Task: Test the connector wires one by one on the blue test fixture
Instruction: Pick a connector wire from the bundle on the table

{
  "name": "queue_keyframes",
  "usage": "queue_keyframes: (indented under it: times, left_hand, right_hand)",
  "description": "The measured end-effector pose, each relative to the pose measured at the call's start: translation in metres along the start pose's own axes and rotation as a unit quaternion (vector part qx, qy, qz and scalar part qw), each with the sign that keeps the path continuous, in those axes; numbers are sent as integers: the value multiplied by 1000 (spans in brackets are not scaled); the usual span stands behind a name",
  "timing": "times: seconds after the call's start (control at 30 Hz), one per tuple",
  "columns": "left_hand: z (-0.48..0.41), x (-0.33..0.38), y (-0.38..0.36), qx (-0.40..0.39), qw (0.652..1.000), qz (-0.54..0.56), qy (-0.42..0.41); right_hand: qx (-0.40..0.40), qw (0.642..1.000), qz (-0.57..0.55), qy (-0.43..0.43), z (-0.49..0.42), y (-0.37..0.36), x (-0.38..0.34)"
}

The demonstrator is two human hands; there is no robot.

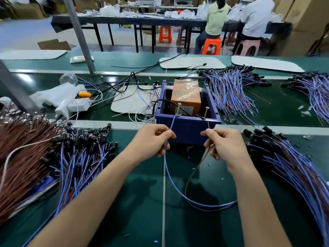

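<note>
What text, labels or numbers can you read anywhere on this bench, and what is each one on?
No text here can be read with certainty.
White label on the orange box inside the blue test fixture: printed lines, too blurred to read.
Red-outlined marking on the white power strip: too blurred to read.
Faint marks on the white pad at the back: illegible.

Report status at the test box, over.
Left hand pinches blue wire, right hand pinches brown wire. Both ends up at blue box screws. Nothing blocking.
</note>
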State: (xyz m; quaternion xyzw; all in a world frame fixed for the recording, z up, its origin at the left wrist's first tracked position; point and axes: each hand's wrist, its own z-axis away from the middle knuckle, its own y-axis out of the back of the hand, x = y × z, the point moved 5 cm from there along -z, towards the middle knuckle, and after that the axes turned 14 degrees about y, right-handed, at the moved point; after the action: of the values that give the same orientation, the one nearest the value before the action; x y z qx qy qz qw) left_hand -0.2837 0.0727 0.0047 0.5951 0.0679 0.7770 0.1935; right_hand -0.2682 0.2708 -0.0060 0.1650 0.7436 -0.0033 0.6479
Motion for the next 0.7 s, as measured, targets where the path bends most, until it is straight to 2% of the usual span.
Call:
queue_keyframes:
  times: [0.37,0.7]
  left_hand:
    - [-12,-5,-14,25,1000,-4,10]
    - [-15,-6,-19,20,999,15,20]
  right_hand:
    - [2,999,7,43,-2,-5,0]
    - [18,999,12,33,-2,-9,5]
